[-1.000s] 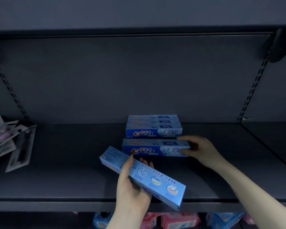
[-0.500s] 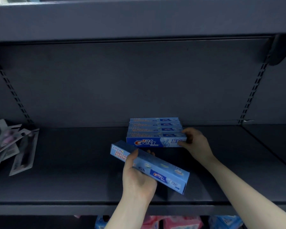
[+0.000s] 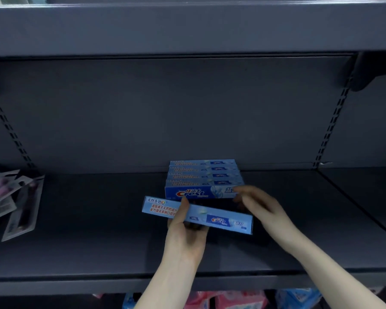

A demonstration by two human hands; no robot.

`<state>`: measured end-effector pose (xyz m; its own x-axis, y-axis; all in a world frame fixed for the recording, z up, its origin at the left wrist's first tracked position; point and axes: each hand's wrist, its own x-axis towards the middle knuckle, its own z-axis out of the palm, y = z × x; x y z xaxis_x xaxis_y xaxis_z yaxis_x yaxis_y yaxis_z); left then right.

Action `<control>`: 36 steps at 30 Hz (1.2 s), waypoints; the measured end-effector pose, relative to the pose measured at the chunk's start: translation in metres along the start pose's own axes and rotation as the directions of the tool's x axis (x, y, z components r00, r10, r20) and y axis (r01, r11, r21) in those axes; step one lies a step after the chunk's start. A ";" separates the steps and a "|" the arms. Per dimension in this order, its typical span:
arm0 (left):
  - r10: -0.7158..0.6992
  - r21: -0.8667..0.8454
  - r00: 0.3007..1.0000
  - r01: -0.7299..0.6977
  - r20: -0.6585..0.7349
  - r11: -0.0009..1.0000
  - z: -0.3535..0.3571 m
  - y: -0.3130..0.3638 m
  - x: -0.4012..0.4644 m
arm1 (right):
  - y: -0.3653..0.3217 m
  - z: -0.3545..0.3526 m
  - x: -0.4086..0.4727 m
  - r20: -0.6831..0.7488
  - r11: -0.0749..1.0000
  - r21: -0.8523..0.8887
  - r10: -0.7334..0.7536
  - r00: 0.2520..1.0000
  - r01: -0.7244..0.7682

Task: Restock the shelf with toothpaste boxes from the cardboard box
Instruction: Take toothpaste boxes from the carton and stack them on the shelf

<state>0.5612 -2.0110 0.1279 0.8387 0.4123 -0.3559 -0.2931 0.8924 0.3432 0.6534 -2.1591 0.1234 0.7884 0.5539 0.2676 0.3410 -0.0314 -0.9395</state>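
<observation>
Several blue toothpaste boxes [image 3: 204,181] stand in a row at the middle back of the dark grey shelf [image 3: 98,253]. My left hand [image 3: 185,235] grips another blue toothpaste box [image 3: 218,219] around its middle, holding it lengthwise just in front of the row and a little above the shelf. My right hand [image 3: 261,208] hovers blurred beside the right end of the front box of the row, fingers spread, holding nothing. The cardboard box is out of sight.
Toothbrush packs [image 3: 11,201] lie in a loose heap at the shelf's left end. An upper shelf [image 3: 187,27] overhangs close above. Pink and blue packages [image 3: 232,301] show on the shelf below. A bracket [image 3: 366,72] sticks out at the upper right.
My right hand pushed a box back against the row, then let go and drew away. My left hand turned its box level and brought it closer to the row.
</observation>
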 end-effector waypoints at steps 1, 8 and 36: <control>0.003 0.002 1.000 -0.003 -0.021 1.000 0.000 -0.001 0.001 | 0.000 -0.002 -0.006 0.068 0.999 -0.026 -0.023 0.997 0.025; 0.003 0.017 0.995 -0.001 -0.102 1.000 0.001 -0.005 0.006 | 0.006 -0.010 -0.021 0.065 0.927 -0.363 -0.078 0.995 0.096; 0.421 0.906 0.866 -0.376 0.270 0.193 -0.025 0.019 0.037 | 0.037 -0.024 0.016 -0.141 0.822 -0.550 0.078 0.987 -0.144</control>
<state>0.5750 -1.9737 0.0992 0.7271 0.6829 0.0705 0.0443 -0.1492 0.9878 0.6914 -2.1717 0.0977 0.8771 0.4266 0.2205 0.4486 -0.5637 -0.6936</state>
